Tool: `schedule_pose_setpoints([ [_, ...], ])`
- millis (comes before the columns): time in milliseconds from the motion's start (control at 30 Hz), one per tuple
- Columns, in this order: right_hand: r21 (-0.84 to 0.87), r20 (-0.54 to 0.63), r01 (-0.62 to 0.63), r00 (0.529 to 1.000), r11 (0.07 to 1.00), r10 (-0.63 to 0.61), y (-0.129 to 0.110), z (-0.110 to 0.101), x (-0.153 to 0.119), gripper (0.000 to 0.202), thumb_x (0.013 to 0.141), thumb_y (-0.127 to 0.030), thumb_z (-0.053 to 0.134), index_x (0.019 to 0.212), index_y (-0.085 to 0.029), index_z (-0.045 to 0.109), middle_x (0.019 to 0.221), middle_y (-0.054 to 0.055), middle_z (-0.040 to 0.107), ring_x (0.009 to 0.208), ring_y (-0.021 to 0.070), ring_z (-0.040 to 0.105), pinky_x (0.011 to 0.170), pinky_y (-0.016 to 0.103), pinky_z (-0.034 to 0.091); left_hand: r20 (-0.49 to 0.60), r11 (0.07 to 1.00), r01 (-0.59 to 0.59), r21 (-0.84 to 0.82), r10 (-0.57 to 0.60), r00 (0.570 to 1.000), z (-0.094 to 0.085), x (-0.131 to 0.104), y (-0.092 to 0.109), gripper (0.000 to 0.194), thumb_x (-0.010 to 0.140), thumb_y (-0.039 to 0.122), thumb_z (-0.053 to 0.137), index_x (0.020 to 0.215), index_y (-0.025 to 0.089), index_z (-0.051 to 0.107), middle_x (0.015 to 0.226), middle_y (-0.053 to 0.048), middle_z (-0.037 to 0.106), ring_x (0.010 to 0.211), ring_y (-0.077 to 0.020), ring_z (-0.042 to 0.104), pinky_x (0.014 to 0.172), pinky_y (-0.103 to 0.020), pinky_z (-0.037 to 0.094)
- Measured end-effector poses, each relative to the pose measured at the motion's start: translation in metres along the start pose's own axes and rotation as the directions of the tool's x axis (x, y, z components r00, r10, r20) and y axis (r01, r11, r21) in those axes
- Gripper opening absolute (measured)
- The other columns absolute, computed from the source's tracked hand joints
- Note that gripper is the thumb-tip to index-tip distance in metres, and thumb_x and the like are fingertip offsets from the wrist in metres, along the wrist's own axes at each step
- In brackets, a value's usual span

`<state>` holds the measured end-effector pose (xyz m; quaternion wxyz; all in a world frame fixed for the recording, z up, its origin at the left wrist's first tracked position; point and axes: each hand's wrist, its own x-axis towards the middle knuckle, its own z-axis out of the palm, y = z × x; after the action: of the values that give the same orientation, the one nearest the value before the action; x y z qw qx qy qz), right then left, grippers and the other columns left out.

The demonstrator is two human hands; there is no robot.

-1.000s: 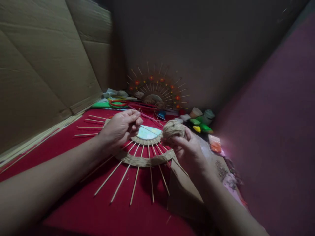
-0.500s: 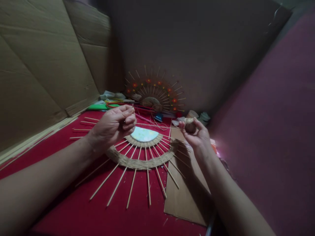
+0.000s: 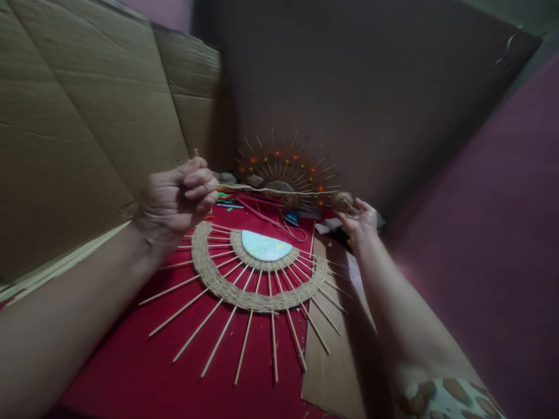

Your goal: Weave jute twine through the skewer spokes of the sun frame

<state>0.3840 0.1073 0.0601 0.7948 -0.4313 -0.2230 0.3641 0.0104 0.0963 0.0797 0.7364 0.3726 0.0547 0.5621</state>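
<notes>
My left hand (image 3: 181, 195) is closed on the end of a length of twine (image 3: 279, 190), with a short tip poking up above the fingers. Across to the right the twine runs nearly straight to a twine ball (image 3: 343, 201), which my right hand (image 3: 360, 220) holds in its fingertips. Below both hands lies a half-round woven piece (image 3: 257, 301) with thin sticks (image 3: 213, 343) fanning out toward me. At its centre sits a pale half-disc (image 3: 266, 245) edged with woven cord.
A finished-looking fan-shaped piece with orange flowers (image 3: 278, 154) leans at the back. Cardboard (image 3: 87, 105) stands on the left; a flat cardboard sheet (image 3: 327, 361) lies right on the red cloth (image 3: 131, 372). A blue item (image 3: 291, 217) and loose twine lie behind the woven piece.
My hands have moved farther apart, the left one going left and up. The twine between them is longer and raised higher. The view has shifted slightly.
</notes>
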Motion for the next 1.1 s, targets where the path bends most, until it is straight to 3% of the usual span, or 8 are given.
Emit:
schedule_pose_setpoints([
  [167, -0.159, -0.106, 0.084, 0.989, 0.984, -0.102, 0.002, 0.021, -0.020, 0.035, 0.058, -0.011, 0.058, 0.092, -0.022, 0.058, 0.082, -0.005, 0.060, 0.085, 0.0147, 0.059, 0.080, 0.039, 0.053, 0.045, 0.952, 0.051, 0.301, -0.068, 0.997, 0.002, -0.005, -0.031, 0.013, 0.088, 0.015, 0.055, 0.075, 0.016, 0.051, 0.058, 0.003, 0.057, 0.045, -0.0071, 0.050, 0.044, -0.019, 0.041],
  [267, -0.239, 0.057, 0.133, 0.991, 0.962, -0.123, 0.008, 0.036, -0.064, 0.038, 0.053, -0.010, 0.065, 0.090, -0.019, 0.066, 0.088, -0.001, 0.066, 0.083, 0.0144, 0.061, 0.080, 0.032, 0.051, 0.138, 0.906, 0.137, 0.400, -0.207, 0.968, 0.010, -0.015, -0.055, 0.015, 0.083, 0.021, 0.065, 0.077, 0.015, 0.052, 0.066, -0.003, 0.067, 0.051, -0.0115, 0.060, 0.044, -0.020, 0.045],
  [367, -0.297, 0.567, 0.210, 0.824, 0.931, -0.005, 0.017, 0.044, -0.123, 0.040, 0.061, -0.018, 0.068, 0.102, -0.021, 0.066, 0.097, 0.002, 0.071, 0.096, 0.0174, 0.063, 0.091, 0.036, 0.048, 0.206, 0.897, 0.194, 0.396, -0.293, 0.934, 0.016, -0.024, -0.069, 0.019, 0.080, 0.026, 0.069, 0.079, 0.014, 0.053, 0.074, -0.005, 0.070, 0.059, -0.0136, 0.065, 0.052, -0.024, 0.052],
  [467, -0.375, 0.738, 0.198, 0.655, 0.906, 0.163, 0.025, 0.043, -0.172, 0.043, 0.074, -0.025, 0.065, 0.117, -0.024, 0.060, 0.101, 0.003, 0.071, 0.101, 0.0184, 0.063, 0.090, 0.037, 0.049, 0.239, 0.902, 0.224, 0.368, -0.325, 0.915, 0.017, -0.030, -0.075, 0.021, 0.080, 0.028, 0.070, 0.081, 0.015, 0.054, 0.074, -0.003, 0.069, 0.060, -0.0131, 0.065, 0.051, -0.023, 0.053],
  [733, -0.557, 0.668, 0.401, 0.737, 0.727, 0.106, 0.017, 0.018, -0.206, 0.019, 0.083, -0.029, 0.061, 0.100, -0.020, 0.066, 0.086, 0.003, 0.069, 0.079, 0.0146, 0.062, 0.072, 0.030, 0.050, 0.210, 0.908, 0.283, 0.308, -0.355, 0.911, 0.022, -0.037, -0.081, 0.019, 0.079, 0.026, 0.071, 0.080, 0.015, 0.056, 0.072, -0.001, 0.066, 0.049, -0.0071, 0.056, 0.043, -0.017, 0.044],
  [833, -0.599, 0.714, 0.616, 0.700, 0.512, -0.006, 0.006, 0.006, -0.214, 0.010, 0.084, -0.024, 0.059, 0.085, -0.019, 0.067, 0.082, 0.003, 0.069, 0.077, 0.0147, 0.062, 0.073, 0.030, 0.050, 0.200, 0.887, 0.345, 0.309, -0.415, 0.888, 0.025, -0.040, -0.084, 0.017, 0.078, 0.024, 0.070, 0.077, 0.015, 0.056, 0.064, 0.002, 0.061, 0.049, -0.0064, 0.055, 0.044, -0.016, 0.043],
  [967, -0.611, 0.764, 0.773, 0.632, 0.170, -0.128, -0.019, -0.030, -0.231, 0.024, 0.084, -0.018, 0.057, 0.107, -0.018, 0.065, 0.110, 0.009, 0.066, 0.103, 0.0188, 0.061, 0.089, 0.035, 0.049, 0.138, 0.879, 0.276, 0.390, -0.352, 0.926, 0.026, -0.040, -0.085, 0.016, 0.080, 0.023, 0.067, 0.075, 0.016, 0.054, 0.063, 0.002, 0.058, 0.051, -0.0072, 0.054, 0.049, -0.019, 0.045],
  [1100, -0.809, 0.585, 0.583, 0.784, -0.079, -0.205, -0.043, -0.099, -0.253, 0.029, 0.088, -0.029, 0.051, 0.113, -0.020, 0.063, 0.120, 0.011, 0.062, 0.111, 0.0243, 0.059, 0.084, 0.038, 0.052, 0.050, 0.840, 0.145, 0.523, -0.200, 0.978, 0.025, -0.036, -0.086, 0.013, 0.082, 0.021, 0.062, 0.074, 0.016, 0.053, 0.060, 0.002, 0.055, 0.050, -0.0078, 0.053, 0.049, -0.020, 0.043],
])
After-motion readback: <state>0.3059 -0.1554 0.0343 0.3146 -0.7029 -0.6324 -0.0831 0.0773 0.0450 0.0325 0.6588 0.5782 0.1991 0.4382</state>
